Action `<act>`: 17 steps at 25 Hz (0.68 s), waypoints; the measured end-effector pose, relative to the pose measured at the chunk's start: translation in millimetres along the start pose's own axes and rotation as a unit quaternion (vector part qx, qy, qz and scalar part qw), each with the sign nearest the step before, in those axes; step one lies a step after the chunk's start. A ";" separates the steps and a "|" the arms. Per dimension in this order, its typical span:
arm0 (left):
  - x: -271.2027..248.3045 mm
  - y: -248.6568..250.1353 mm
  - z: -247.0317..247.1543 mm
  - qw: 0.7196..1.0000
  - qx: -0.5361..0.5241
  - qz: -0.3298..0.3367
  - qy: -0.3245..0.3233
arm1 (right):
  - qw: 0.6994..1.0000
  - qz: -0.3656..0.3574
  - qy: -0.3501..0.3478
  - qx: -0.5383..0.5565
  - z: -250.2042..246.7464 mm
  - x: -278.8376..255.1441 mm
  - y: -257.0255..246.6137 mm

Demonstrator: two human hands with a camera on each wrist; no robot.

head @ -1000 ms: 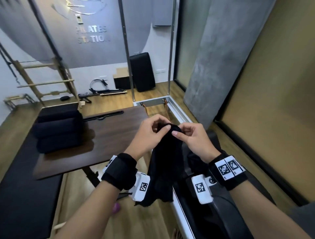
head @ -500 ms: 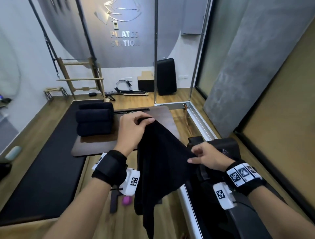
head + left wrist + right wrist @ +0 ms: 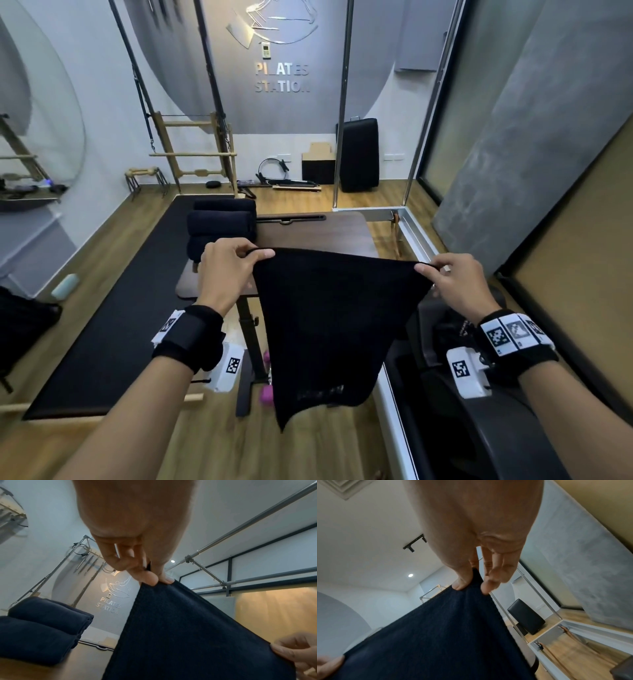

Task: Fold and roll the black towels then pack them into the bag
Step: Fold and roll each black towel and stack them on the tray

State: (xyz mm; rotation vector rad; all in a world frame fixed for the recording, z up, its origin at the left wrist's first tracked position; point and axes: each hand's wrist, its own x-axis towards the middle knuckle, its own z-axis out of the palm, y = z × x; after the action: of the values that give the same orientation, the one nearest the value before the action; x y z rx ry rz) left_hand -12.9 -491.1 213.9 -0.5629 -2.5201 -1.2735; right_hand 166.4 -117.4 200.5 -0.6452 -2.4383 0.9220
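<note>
A black towel [image 3: 329, 322] hangs spread in the air in front of me, its top edge stretched between both hands. My left hand [image 3: 253, 255] pinches the towel's left top corner [image 3: 159, 584] between thumb and fingers. My right hand [image 3: 426, 269] pinches the right top corner [image 3: 471, 588] the same way. The towel's lower end droops toward the floor. Three rolled black towels [image 3: 221, 222] lie stacked on the far left part of the dark wooden table [image 3: 329, 233], also seen as rolled towels [image 3: 39, 628] in the left wrist view. No bag is clearly visible.
A black mat [image 3: 113, 325] covers the floor at left. A dark padded apparatus [image 3: 479, 411] with a metal frame [image 3: 411, 226] stands at right. A pink dumbbell [image 3: 265, 394] lies under the table. Pilates gear lines the far wall.
The towel was bunched between both hands held close together. My hands have drawn apart, left hand leftward and right hand rightward, spreading the top edge flat.
</note>
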 end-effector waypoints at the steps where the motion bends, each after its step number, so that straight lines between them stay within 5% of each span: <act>1: -0.1 -3.7 1.0 0.999 -0.050 -0.015 -0.014 | 0.999 0.020 -0.010 0.048 1.4 0.1 -2.1; 5: 3.1 -14.0 5.3 0.971 -0.216 -0.098 -0.019 | 0.982 0.037 -0.016 0.187 6.1 1.3 -6.1; 10: 10.5 -23.0 5.8 0.967 -0.237 -0.088 0.019 | 0.975 0.013 0.084 0.206 13.4 7.8 -6.3; 13: 19.2 -27.8 5.4 0.984 -0.148 -0.058 0.078 | 0.954 0.032 0.046 0.295 22.4 18.2 -12.3; 17: 42.7 -31.7 20.3 0.961 -0.239 -0.115 0.080 | 0.934 0.050 0.010 0.354 43.0 48.1 -26.2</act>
State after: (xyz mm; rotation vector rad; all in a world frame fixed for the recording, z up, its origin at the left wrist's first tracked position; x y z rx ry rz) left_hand -66.4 -482.3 196.5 -0.2457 -2.1921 -1.9500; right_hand 97.7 -128.6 201.5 -0.4960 -1.8532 1.6958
